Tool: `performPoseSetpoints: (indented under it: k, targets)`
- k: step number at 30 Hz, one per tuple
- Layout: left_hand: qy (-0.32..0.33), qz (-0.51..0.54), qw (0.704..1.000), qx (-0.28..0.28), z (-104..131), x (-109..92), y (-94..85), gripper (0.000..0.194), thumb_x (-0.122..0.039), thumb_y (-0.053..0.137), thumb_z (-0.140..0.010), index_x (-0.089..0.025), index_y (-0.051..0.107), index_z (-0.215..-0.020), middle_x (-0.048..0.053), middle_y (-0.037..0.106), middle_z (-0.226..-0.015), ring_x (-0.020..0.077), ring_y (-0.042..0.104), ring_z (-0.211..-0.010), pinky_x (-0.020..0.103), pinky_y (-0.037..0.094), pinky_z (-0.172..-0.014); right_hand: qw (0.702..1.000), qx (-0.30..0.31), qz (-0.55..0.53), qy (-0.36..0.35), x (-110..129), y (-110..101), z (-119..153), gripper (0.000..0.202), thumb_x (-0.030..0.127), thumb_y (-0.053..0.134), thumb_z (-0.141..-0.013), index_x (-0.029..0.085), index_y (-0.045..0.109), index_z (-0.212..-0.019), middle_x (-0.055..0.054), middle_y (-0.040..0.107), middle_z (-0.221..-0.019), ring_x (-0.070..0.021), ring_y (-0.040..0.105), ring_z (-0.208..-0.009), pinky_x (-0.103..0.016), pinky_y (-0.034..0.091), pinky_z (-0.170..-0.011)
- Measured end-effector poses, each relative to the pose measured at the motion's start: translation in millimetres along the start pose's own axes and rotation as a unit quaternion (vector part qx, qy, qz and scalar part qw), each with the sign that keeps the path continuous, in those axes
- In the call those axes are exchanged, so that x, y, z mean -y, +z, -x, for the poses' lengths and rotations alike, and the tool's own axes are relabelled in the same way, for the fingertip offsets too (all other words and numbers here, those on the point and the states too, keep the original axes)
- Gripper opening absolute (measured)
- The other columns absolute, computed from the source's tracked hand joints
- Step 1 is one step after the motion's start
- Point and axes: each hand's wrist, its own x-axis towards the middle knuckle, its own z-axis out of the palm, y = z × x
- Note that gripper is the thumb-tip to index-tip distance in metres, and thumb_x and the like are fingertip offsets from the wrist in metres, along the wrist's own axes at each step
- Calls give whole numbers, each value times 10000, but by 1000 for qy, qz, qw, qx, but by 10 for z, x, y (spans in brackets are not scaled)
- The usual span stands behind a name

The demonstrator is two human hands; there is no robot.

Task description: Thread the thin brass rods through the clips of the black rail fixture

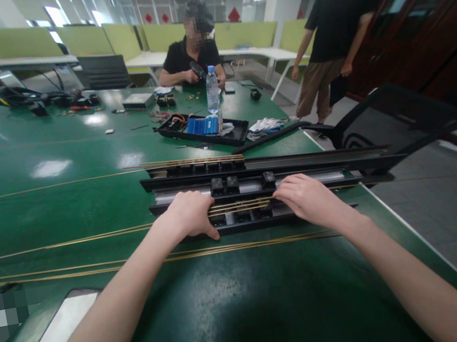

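Note:
My left hand [188, 213] is wrapped over the nearest black rail [256, 225], its thumb on the near side and its fingertips hidden behind. Thin gold-coloured rods [241, 207] lie lengthwise over this rail and run far out to the left. At their right end, my right hand [309, 199] pinches rod tips between thumb and fingers; how many is too small to tell. Small black blocks [269, 179] sit in the middle rail [318, 177], just beyond both hands. The far black rail [288, 159] holds more blocks, with gold rods lying along it.
Loose gold rods [242, 246] lie closer to me on the green table [220, 325]. Beyond the rails are a black tray [241, 130] with a blue finned part, and a water bottle [212, 91]. A chair [403, 110] stands at the right edge. Two people are farther back.

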Motion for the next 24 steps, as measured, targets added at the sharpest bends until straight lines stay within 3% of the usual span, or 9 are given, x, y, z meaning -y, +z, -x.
performPoseSetpoints:
  k: [10, 24]
  targets:
    - [1, -11, 1000, -1, 1, -5, 3, 710, -719, 697, -537, -215, 678, -1038, 140, 726, -1027, 333, 674, -940, 379, 494, -751, 1000, -10, -14, 10, -103, -1, 43, 154, 252, 561, -912, 184, 696, -943, -75, 716, -952, -210, 610, -926, -350, 436, -831]
    - [7, -14, 1000, -4, -14, 13, 22, 716, -730, 688, -533, -208, 683, -1022, 141, 730, -994, 335, 678, -907, 380, 498, -727, 997, 30, -1, 73, -424, -16, 195, 84, 267, 641, -860, 229, 714, -842, -33, 697, -817, -180, 628, -783, -290, 439, -710]
